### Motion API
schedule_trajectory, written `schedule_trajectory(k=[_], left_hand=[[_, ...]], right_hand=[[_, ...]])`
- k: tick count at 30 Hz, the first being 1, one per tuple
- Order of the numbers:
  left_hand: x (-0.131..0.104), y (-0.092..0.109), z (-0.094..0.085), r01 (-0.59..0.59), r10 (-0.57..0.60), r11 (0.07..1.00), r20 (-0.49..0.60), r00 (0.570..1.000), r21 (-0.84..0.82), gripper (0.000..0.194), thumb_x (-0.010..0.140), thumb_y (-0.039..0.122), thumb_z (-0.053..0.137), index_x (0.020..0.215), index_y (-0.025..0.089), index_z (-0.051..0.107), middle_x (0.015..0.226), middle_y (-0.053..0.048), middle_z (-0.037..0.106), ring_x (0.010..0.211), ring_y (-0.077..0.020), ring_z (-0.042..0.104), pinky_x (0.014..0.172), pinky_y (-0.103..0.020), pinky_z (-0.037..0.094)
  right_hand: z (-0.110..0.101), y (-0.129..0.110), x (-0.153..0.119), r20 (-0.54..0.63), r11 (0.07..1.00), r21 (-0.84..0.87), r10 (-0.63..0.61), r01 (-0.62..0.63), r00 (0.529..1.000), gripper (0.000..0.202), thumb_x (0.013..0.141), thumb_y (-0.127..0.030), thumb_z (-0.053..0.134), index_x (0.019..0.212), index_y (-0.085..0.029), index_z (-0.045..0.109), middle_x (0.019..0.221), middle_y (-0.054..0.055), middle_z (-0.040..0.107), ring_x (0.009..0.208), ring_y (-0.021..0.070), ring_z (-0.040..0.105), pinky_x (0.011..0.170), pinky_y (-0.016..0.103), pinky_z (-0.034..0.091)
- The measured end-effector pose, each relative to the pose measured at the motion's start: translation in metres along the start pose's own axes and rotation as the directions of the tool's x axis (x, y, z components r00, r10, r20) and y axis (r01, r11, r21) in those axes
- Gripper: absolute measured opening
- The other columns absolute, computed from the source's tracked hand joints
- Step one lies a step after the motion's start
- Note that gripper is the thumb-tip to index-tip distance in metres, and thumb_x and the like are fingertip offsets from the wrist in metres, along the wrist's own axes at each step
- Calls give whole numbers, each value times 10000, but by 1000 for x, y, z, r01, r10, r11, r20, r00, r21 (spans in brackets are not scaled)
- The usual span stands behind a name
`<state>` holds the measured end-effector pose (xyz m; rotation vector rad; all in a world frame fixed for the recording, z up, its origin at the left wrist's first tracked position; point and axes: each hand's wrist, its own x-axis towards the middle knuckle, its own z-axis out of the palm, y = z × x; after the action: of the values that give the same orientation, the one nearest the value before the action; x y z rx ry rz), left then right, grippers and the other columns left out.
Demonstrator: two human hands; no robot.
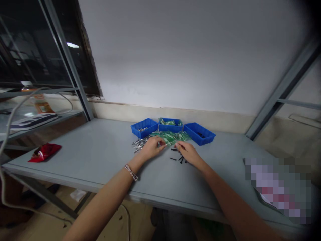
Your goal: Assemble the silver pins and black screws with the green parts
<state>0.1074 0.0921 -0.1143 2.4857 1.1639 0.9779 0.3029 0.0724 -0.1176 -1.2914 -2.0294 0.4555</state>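
My left hand [153, 147], wearing a beaded bracelet, is closed in a pinch, with a thin silver screw [168, 144] at its fingertips. Close by on the right, my right hand [187, 152] also pinches; what it holds is too small to make out. Green-and-clear small plastic bags [164, 135] lie in a heap just behind both hands. A pile of long silver screws [138, 144] lies left of my left hand. Several black screws [181, 159] are scattered beside and under my right hand.
Three blue bins stand behind the heap: a left bin [135, 131] with silver pieces, a middle bin [171, 128] with green bags, a right bin [206, 140] with black pieces. A red wrapper [47, 151] lies at the left; a blurred-out item [276, 190] at the right.
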Motion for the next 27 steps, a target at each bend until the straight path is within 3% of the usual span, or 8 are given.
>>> schedule_trajectory(k=[8,14,19,23,27], left_hand=[[0,3,6,-53,54,998,27,998,-28,114,752,263,565,748,158,609,729,-22,580,575,-101,448,594,-240,361],[-1,0,5,-18,19,1000,54,998,-19,231,719,336,622,849,147,591,810,-39,580,584,-105,446,587,-244,363],[-1,2,4,5,-1,999,104,995,-36,229,696,330,646,825,147,595,796,-33,581,592,-107,457,602,-247,365],[-2,6,3,49,-38,995,118,992,-88,216,714,355,616,763,145,600,734,-16,579,585,-102,455,595,-238,358],[-1,9,4,111,-87,978,138,987,-177,311,806,402,471,731,130,603,646,-11,539,564,-99,420,550,-232,321]], right_hand=[[2,1,1,16,1000,30,-3,3,1000,287,826,-312,377,592,-191,491,562,-1,487,572,132,465,560,254,346],[3,6,5,63,962,263,52,-66,997,262,806,-307,384,596,-187,487,568,-2,468,541,118,447,522,248,363],[4,10,7,79,926,355,105,-126,991,244,793,-317,393,629,-180,512,571,-8,450,507,105,426,482,234,355],[4,10,7,88,904,396,135,-159,987,233,768,-342,426,637,-177,525,566,-11,450,505,105,424,469,228,343],[1,5,5,103,887,433,129,-161,986,203,758,-326,440,653,-178,530,583,-8,463,512,108,427,465,231,335]])
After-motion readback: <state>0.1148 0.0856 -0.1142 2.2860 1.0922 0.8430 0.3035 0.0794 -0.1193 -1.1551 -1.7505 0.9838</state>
